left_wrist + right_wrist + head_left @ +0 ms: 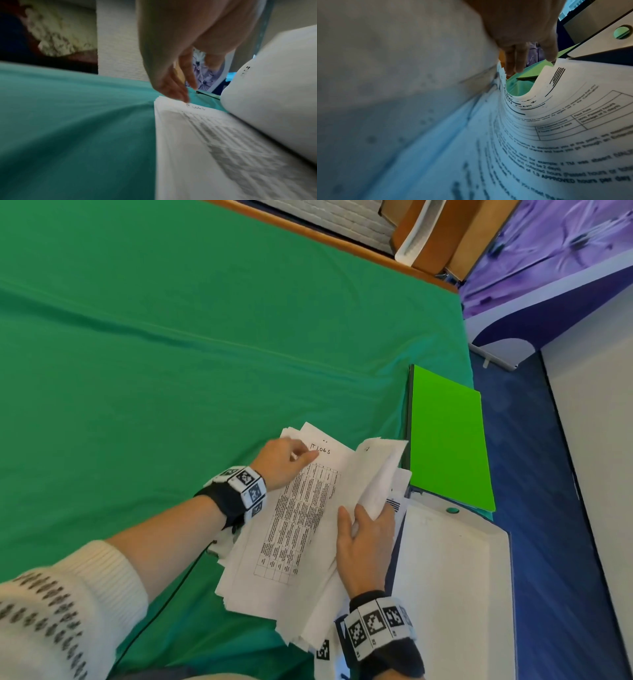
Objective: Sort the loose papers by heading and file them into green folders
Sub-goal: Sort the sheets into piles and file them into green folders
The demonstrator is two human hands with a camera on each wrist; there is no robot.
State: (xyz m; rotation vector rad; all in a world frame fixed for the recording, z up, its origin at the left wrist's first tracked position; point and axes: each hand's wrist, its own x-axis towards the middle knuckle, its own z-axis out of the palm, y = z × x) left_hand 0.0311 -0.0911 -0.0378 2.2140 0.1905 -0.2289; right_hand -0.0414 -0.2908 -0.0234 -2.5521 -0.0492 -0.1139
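A thick pile of loose papers (291, 529) lies on the green cloth near the table's front right. Its exposed sheet has a printed table and the handwritten heading "IT LOGS" (320, 449). My left hand (298, 457) rests on that sheet's top left corner, fingertips (186, 99) touching just beside the heading. My right hand (368, 522) grips a bundle of upper sheets (380, 470) and holds it bent up and over to the right, thumb on the near face. A closed bright green folder (445, 440) lies just right of the pile, at the table's right edge.
A white box (452, 577) with a round green button (453, 510) sits right of the pile, against the folder's near end. The green cloth (171, 371) stretches left and far. A thin black cable (164, 604) runs under my left forearm. Blue floor lies beyond the right edge.
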